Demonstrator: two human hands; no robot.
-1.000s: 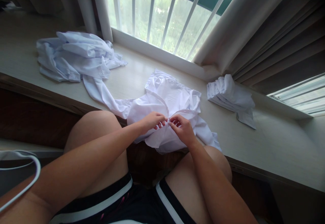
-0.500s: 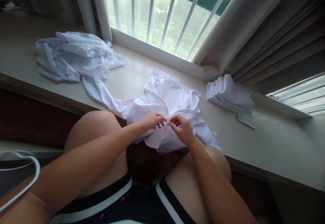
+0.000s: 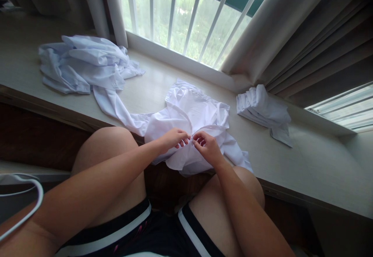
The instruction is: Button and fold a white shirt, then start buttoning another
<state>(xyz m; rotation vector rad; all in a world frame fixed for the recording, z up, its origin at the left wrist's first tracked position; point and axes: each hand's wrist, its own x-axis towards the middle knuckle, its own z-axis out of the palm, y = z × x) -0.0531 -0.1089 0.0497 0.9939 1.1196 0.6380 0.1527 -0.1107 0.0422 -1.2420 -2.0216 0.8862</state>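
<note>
A white shirt [image 3: 201,107] lies spread over the ledge in front of me, its lower part hanging over the front edge between my knees. My left hand [image 3: 176,138] is closed, thumb and fingers pinching the shirt's front edge. Fingertip to fingertip with it, my right hand [image 3: 205,144] pinches the opposite front edge. The two edges meet between my fingers and gape apart above them. Whatever small part sits right at the fingertips is too small to make out. One sleeve [image 3: 116,107] stretches left toward a heap of white cloth.
A crumpled heap of white garments [image 3: 84,64] lies on the ledge [image 3: 314,167] at the left. Folded white garments [image 3: 262,107] are stacked at the right. Behind stand a barred window [image 3: 186,20] and grey curtains [image 3: 279,27]. A white cable [image 3: 40,194] loops at the lower left.
Both hands stay pinched at the same spot on the shirt, with barely any finger movement. The whole view has shifted very slightly.
</note>
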